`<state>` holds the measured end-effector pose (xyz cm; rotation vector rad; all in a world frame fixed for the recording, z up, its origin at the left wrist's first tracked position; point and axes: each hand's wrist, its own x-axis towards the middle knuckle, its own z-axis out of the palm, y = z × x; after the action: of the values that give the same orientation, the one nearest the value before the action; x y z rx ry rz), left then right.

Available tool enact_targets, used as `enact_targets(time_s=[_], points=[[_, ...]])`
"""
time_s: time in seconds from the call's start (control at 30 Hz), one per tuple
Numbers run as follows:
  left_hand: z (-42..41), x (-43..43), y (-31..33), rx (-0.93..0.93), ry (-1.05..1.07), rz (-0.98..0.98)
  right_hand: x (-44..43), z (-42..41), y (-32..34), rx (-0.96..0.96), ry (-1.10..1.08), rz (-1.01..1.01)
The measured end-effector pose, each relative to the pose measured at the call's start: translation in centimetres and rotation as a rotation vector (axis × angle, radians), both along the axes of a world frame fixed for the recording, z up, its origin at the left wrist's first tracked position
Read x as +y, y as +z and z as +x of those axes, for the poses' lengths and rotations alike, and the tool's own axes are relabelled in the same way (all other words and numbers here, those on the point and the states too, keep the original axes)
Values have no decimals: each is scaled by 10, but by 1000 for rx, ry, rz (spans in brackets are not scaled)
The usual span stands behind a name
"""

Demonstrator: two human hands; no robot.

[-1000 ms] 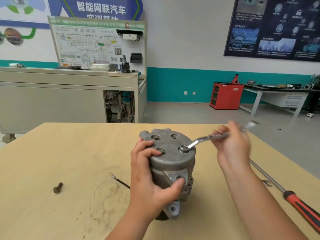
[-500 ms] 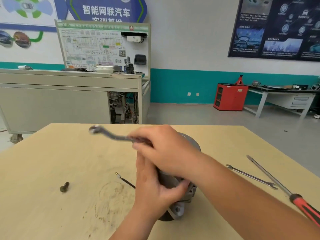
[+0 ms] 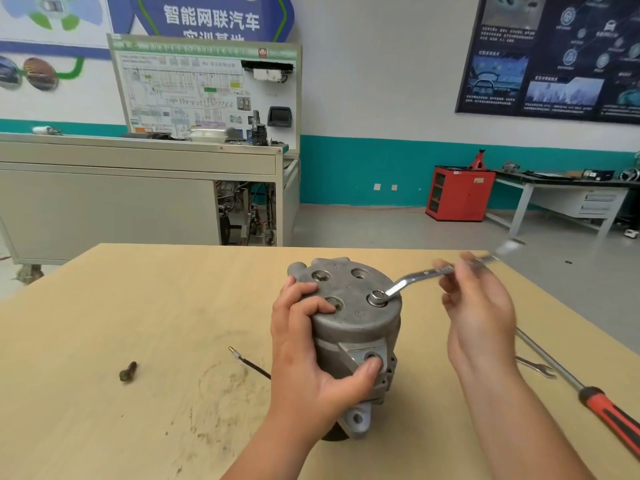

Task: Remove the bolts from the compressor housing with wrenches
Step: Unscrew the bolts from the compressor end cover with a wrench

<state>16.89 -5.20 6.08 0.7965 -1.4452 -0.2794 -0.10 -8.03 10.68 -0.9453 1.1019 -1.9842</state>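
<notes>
A grey cast compressor housing [image 3: 356, 317] stands upright on the wooden table [image 3: 104, 341]. My left hand [image 3: 311, 355] grips its left side, fingers over the top rim and thumb on the front lug. A silver ring wrench [image 3: 415, 278] sits with its ring end on the bolt [image 3: 377, 297] at the top's right edge, handle pointing up and right. My right hand [image 3: 481, 310] holds the wrench handle with its fingertips. Two more bolts [image 3: 320, 276] show in the top face. One loose bolt [image 3: 128, 371] lies on the table at the left.
A second wrench [image 3: 536, 366] and a red-handled screwdriver [image 3: 588, 389] lie on the table to the right. A thin black wire [image 3: 247, 362] lies left of the housing. Benches, a red cabinet [image 3: 457, 194] and a training board stand beyond the table.
Half a second ago my right hand had swung the wrench across to the left over the housing. Now the wrench points right again with its ring on the right-hand bolt. My left hand keeps its grip.
</notes>
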Motion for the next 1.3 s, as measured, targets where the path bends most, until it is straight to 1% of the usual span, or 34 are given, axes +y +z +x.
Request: enact_targets(time_s=[0.03,0.07,0.13,0.23,0.3,0.37,0.47,0.57,0.6,0.67,0.73,0.77,0.8,0.87,0.9,0.93,0.97,1.0,1.03,1.1,1.13,1.23,1.3], points=[[0,0,1,-2,-4,4,-14,1,12,67,62,94],[-1,0,2,-6,-6,3,-27,5,24,173,138,168],[-1,0,2,-12,0,-2,-47,18,48,475,281,266],[0,1,3,-9,28,-9,-56,49,81,945,483,245],[1,2,2,-7,32,-10,-47,72,98,1236,562,170],[0,2,2,-22,47,-14,-28,90,105,1458,569,35],[1,1,4,-50,61,-20,19,94,93,1581,511,-179],[-3,-3,-3,-101,65,1,66,75,61,1668,302,-470],[-6,-3,-5,-65,53,43,77,65,49,1648,229,-517],[-9,-1,-4,48,-30,87,93,41,24,1489,165,-554],[-6,0,-2,28,10,20,99,19,6,1296,135,-520],[-4,0,0,3,29,-2,100,11,-1,1152,104,-496],[-2,0,1,-6,19,-12,97,4,-6,926,85,-467],[-3,0,2,-11,20,-11,81,-6,-8,332,100,-392],[-4,1,3,-16,25,-7,68,-10,-7,119,94,-328],[-5,1,2,-18,25,-2,52,-16,-3,10,86,-235],[-6,0,2,-17,26,0,32,-22,4,-32,70,-114],[-7,0,2,-19,27,-3,12,-29,14,-4,52,-2],[-7,-1,2,-23,29,-4,-11,-32,25,93,54,109],[-7,-1,3,-23,34,-12,-56,-30,46,483,73,292],[-7,-1,4,-21,36,-17,-74,-20,57,689,123,336],[-9,-1,7,-32,58,-25,-97,36,92,1238,237,354],[-11,0,10,-35,66,-21,-98,78,107,1492,322,317]])
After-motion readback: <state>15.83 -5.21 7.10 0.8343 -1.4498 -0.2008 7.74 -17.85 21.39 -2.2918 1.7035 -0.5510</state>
